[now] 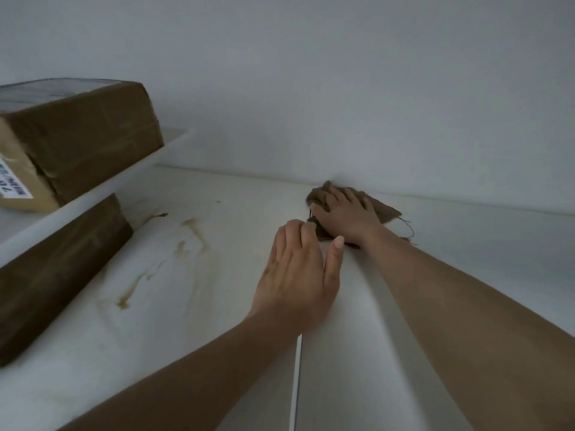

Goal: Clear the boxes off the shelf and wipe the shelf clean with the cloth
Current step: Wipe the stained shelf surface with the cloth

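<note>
My right hand (345,214) lies flat on the cloth (384,209); stains (186,241) lie leftward, beyond my open, empty left hand (295,272).

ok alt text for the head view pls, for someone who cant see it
The right hand presses a brown cloth flat on a stained white shelf by the back wall, the left hand open beside it. Two cardboard boxes sit left: an upper box and a lower box.
</note>
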`<state>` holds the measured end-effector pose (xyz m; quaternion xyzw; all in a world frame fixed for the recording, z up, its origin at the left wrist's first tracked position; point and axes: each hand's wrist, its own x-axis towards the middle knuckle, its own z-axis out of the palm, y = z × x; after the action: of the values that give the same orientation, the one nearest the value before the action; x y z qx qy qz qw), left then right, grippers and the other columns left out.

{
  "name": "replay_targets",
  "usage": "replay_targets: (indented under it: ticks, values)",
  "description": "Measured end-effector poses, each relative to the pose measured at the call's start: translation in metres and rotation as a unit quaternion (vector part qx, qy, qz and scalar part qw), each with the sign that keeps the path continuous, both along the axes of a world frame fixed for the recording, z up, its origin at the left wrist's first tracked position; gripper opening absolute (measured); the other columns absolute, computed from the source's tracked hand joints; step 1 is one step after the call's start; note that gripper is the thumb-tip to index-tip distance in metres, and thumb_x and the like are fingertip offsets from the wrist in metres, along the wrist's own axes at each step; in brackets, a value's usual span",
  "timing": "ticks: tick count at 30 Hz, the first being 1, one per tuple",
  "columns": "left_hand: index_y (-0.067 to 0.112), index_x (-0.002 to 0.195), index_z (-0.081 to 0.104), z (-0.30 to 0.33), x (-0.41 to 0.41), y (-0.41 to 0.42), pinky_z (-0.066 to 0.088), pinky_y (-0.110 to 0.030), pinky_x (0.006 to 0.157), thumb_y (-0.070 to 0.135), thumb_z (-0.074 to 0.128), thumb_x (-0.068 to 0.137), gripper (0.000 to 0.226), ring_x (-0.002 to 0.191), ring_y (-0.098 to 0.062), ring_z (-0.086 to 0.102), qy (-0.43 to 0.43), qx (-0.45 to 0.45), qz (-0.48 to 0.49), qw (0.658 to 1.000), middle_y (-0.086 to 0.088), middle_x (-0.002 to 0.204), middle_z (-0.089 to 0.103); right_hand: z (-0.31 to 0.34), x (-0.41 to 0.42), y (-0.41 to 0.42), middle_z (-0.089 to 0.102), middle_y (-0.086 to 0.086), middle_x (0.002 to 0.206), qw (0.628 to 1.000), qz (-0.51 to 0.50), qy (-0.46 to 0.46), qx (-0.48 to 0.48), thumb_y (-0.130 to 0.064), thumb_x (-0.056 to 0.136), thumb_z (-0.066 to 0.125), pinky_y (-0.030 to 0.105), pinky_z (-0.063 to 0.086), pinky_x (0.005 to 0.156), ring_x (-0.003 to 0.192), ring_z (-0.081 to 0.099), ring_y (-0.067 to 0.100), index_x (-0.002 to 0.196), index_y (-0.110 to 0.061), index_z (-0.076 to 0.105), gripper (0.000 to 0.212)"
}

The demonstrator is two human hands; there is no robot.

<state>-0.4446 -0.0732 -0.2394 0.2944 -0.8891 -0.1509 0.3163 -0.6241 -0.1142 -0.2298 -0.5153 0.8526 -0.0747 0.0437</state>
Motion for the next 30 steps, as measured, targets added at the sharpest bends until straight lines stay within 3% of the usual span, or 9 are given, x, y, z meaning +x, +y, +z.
replay_targets:
  ticks: [8, 13, 17, 23, 30]
  values:
    - [0.012, 0.120, 0.045, 0.009, 0.003, 0.000, 0.035, -0.033, 0.104, 0.053, 0.013, 0.093, 0.058, 0.114, -0.016, 0.038, 0.034, 0.014, -0.010, 0.999, -0.003, 0.119, 0.040, 0.005, 0.023, 0.029, -0.008, -0.012, 0.162, 0.993, 0.097, 0.031, 0.060, -0.055, 0.100, 0.022, 0.051, 0.000, 0.120, 0.150, -0.008, 0.017, 0.154, -0.034, 0.003, 0.062]
    - [0.005, 0.122, 0.049, 0.024, 0.009, 0.013, 0.036, -0.036, 0.105, 0.042, 0.022, 0.097, 0.052, 0.118, -0.022, 0.040, 0.043, -0.003, -0.045, 0.998, -0.011, 0.125, 0.043, 0.011, 0.051, 0.071, 0.001, -0.010, 0.163, 0.994, 0.102, 0.017, 0.038, -0.049, 0.097, 0.031, 0.052, 0.006, 0.119, 0.150, -0.002, 0.018, 0.154, -0.035, 0.003, 0.064]
    - [0.005, 0.130, 0.044, 0.034, 0.020, 0.029, 0.033, -0.032, 0.105, 0.036, 0.027, 0.101, 0.046, 0.122, -0.021, 0.037, 0.068, 0.034, -0.037, 0.996, -0.010, 0.130, 0.038, 0.006, 0.068, 0.097, 0.014, -0.009, 0.161, 0.996, 0.091, 0.005, 0.021, -0.049, 0.097, 0.025, 0.052, 0.008, 0.119, 0.149, 0.007, 0.018, 0.153, -0.038, 0.011, 0.059]
    - [0.003, 0.135, 0.039, 0.035, 0.049, 0.042, 0.026, -0.023, 0.103, 0.036, 0.025, 0.102, 0.048, 0.127, -0.019, 0.032, 0.060, 0.094, -0.018, 0.994, -0.009, 0.134, 0.032, 0.001, 0.096, 0.130, 0.005, -0.014, 0.162, 0.997, 0.070, -0.005, 0.022, -0.060, 0.093, 0.006, 0.051, 0.002, 0.119, 0.150, 0.000, 0.017, 0.152, -0.041, 0.007, 0.062]
    - [0.004, 0.134, 0.040, 0.042, 0.080, 0.055, 0.027, -0.025, 0.104, 0.039, 0.026, 0.102, 0.050, 0.127, -0.019, 0.033, 0.028, 0.133, -0.027, 0.990, -0.008, 0.133, 0.033, 0.001, 0.130, 0.166, -0.002, -0.020, 0.161, 0.998, 0.059, -0.025, 0.018, -0.067, 0.095, 0.009, 0.049, -0.002, 0.120, 0.150, -0.006, 0.013, 0.151, -0.044, 0.009, 0.061]
